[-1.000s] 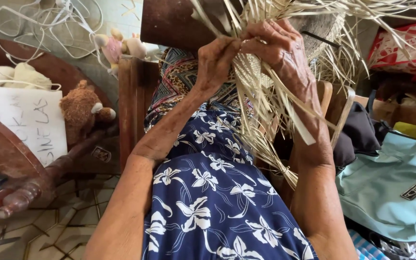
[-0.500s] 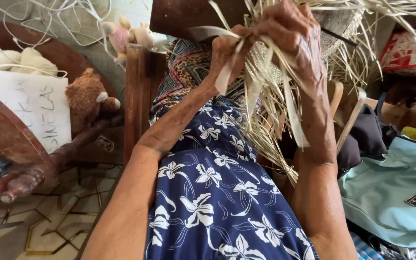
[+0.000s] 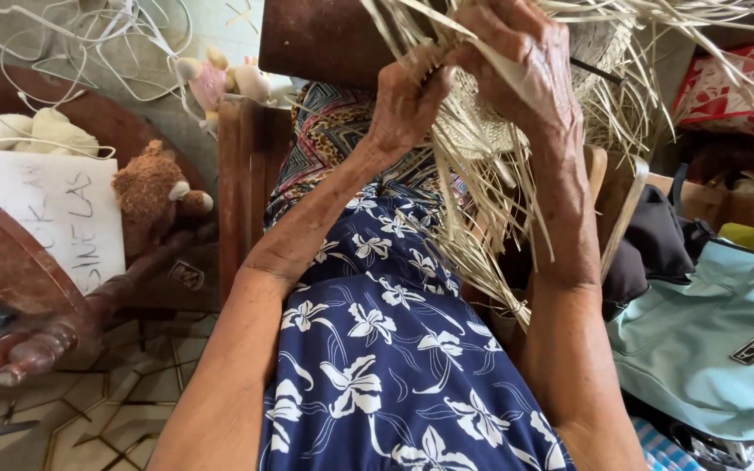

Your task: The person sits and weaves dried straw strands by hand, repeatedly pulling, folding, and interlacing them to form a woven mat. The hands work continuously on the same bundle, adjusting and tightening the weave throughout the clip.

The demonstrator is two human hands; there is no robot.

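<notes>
A woven straw piece point(image 3: 482, 131) with many loose pale strands hangs in front of me, over my lap in a blue flowered dress point(image 3: 377, 349). My left hand point(image 3: 407, 100) pinches strands at the piece's left edge. My right hand point(image 3: 521, 61) grips a flat pale strand across the top of the weave. Long loose strands point(image 3: 482, 244) trail down between my forearms. A dark brown wooden block point(image 3: 325, 39) sits behind the weave at the top.
A brown teddy bear point(image 3: 154, 187) and a white paper sign point(image 3: 54, 209) lie on a wooden chair at left. White cords point(image 3: 89, 44) tangle above. A light turquoise bag point(image 3: 709, 340) rests at right, a red package point(image 3: 726, 87) beyond it. Patterned floor tiles point(image 3: 89, 410) show below left.
Both hands have risen with the straw piece toward the top of the view. My right hand has drawn a strand across the weave, and the view has shifted slightly.
</notes>
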